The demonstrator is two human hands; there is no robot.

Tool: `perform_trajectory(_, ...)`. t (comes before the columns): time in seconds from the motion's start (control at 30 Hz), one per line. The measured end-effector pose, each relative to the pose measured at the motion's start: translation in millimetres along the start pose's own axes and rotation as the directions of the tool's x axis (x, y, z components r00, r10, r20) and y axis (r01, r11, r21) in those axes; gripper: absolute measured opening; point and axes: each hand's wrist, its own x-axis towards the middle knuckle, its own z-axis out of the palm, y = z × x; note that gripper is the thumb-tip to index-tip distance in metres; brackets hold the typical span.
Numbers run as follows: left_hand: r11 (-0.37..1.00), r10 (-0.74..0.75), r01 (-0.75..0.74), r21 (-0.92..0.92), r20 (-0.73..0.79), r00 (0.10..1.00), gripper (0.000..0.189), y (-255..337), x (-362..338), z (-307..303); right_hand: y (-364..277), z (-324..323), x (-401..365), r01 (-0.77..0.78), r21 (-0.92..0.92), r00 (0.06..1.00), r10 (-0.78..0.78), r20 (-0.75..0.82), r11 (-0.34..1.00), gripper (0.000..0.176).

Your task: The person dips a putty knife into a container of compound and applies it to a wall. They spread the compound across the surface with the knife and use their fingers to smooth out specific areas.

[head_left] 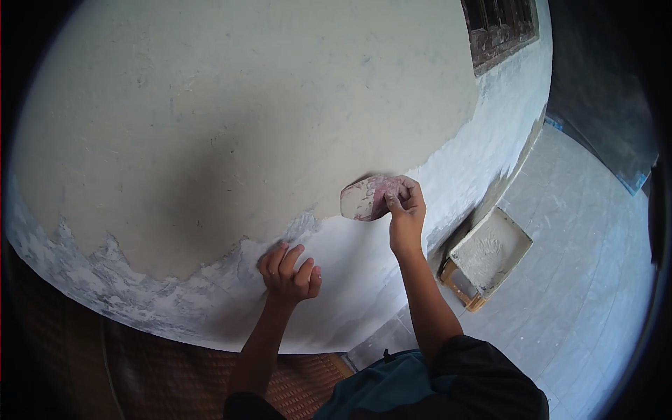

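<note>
In the head view a wall [175, 91] with a rough beige coat over its upper part curves across the frame; a whiter, patchy band runs below. My right hand [406, 199] pinches the right edge of a flat, pinkish-white scraper [362, 199] smeared with plaster, which lies against the wall near the coat's lower edge. My left hand [289, 271] is lower and to the left, empty, with loosely curled fingers apart. Its fingertips are close to the wall at the ragged border between the two surfaces.
On the grey tiled floor [560, 231] to the right stands a rectangular tray [530, 241] of pale, wet-looking plaster [492, 246], with a wooden piece at its near end. A brown woven mat [189, 371] lies along the wall's foot. A dark wooden window frame [505, 42] is at upper right.
</note>
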Motion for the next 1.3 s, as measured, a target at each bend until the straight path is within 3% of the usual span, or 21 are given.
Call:
perform_trajectory(0.03,1.000,-0.002,0.002,-0.002,-0.005,1.000,0.026,1,1,0,6,-8,5,0.038,0.050,0.997,-0.034,-0.067,0.998,0.027)
perform_trajectory(0.13,1.000,0.006,-0.006,-0.003,-0.007,1.000,0.026,0,2,-1,5,-15,1,0.008,0.170,0.998,0.003,-0.061,0.985,0.028)
perform_trajectory(0.27,1.000,0.005,-0.005,-0.009,0.001,1.000,0.026,-1,2,-1,4,11,-10,0.037,0.092,0.999,-0.039,0.015,0.995,0.027)
perform_trajectory(0.37,1.000,0.016,-0.016,-0.004,0.005,1.000,0.026,-2,1,-1,16,-9,2,-0.009,0.122,0.986,0.029,-0.166,0.993,0.027)
perform_trajectory(0.47,1.000,0.014,-0.014,0.002,0.011,1.000,0.026,-1,2,-1,10,-8,-3,0.053,0.177,0.991,-0.030,-0.130,0.983,0.029)
perform_trajectory(0.6,1.000,0.016,-0.016,-0.010,0.025,1.000,0.026,-1,1,-2,6,12,-4,0.044,0.068,0.999,-0.042,-0.026,0.997,0.030)
perform_trajectory(0.7,1.000,0.028,-0.028,-0.012,0.000,1.000,0.026,-3,0,0,0,-12,9,0.011,0.078,0.962,0.011,-0.273,0.997,0.028)
perform_trajectory(0.87,1.000,0.019,-0.019,-0.018,0.013,1.000,0.027,-1,2,-1,-2,11,-10,0.032,0.036,0.998,-0.031,-0.049,0.999,0.031)
perform_trajectory(1.0,0.999,0.014,-0.014,-0.038,0.010,1.000,0.027,-2,1,-2,1,-9,1,-0.067,0.070,0.972,0.081,-0.221,0.995,0.032)
perform_trajectory(1.07,1.000,0.017,-0.016,-0.026,0.005,1.000,0.028,-2,1,0,1,-11,0,-0.034,0.049,0.974,0.044,-0.221,0.998,0.031)
perform_trajectory(1.13,0.999,0.017,-0.016,-0.028,0.012,1.000,0.028,-2,2,0,3,0,-7,0.062,-0.003,0.996,-0.062,-0.071,0.998,0.030)
perform_trajectory(1.17,0.999,0.019,-0.018,-0.027,0.019,1.000,0.028,-2,2,-2,6,3,-7,0.076,-0.077,0.994,-0.081,-0.068,0.994,0.031)
perform_trajectory(1.3,1.000,0.017,-0.017,-0.024,0.018,1.000,0.028,-3,3,-1,6,-16,-1,-0.043,0.019,0.973,0.046,-0.224,0.999,0.031)
